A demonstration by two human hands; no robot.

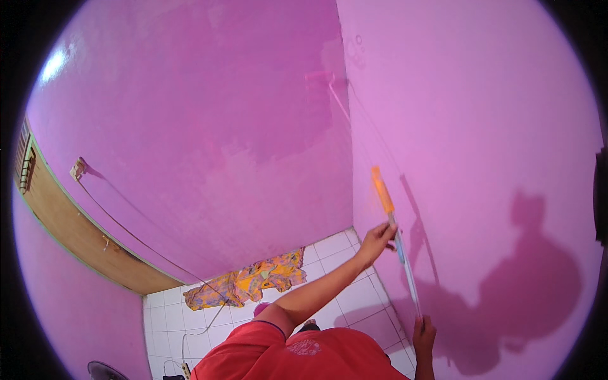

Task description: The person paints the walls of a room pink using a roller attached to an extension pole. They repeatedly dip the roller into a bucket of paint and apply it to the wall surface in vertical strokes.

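Roller (320, 77): near 12 o'clock, seemingly against the darker patch (259, 95) of the far wall (253, 209), just left of the corner; it blends into the pink, so you cannot be sure of contact.
Handle (383, 190): orange, at 3 o'clock, between roller and hands, apparently joined to the pole (410, 285) for more reach.
Left hand (378, 244): yours at 4 o'clock, fingers pinching the pole just below the handle, probably to guide it.
Right hand (424, 335): yours at 5 o'clock, closed round the pole's lower part; well apart from the left, it likely gives you leverage.
Shadow (532, 278): at 4 o'clock on the side wall (481, 114), probably your own.
Cloth (269, 275): orange-patterned, crumpled on the tiles (335, 256) at 7 o'clock, perhaps there to catch drips.
Socket (78, 169): at 9 o'clock, its cord hanging down past the cloth, presumably to carry power.
Door (95, 240): brown, between 8 and 9 o'clock.
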